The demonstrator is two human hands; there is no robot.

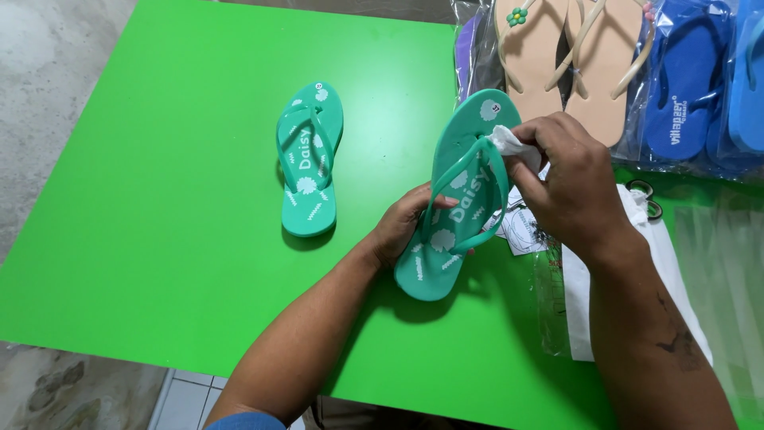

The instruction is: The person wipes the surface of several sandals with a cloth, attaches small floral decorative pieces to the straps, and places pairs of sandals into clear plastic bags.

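Both hands' grip on teal sandal (461, 199), right (569, 187) fingertips hidden pinching white cloth (509, 143).

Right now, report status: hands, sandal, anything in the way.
Left hand grips teal flip-flop at its heel end. Right hand presses white cloth against its strap. Second teal flip-flop lies apart on green board.

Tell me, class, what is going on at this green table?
A person's left hand holds a teal rubber flip-flop with white flower prints above the green table. The right hand presses a small white cloth against its strap. Its matching flip-flop lies flat nearby; bagged beige and blue sandals sit behind.
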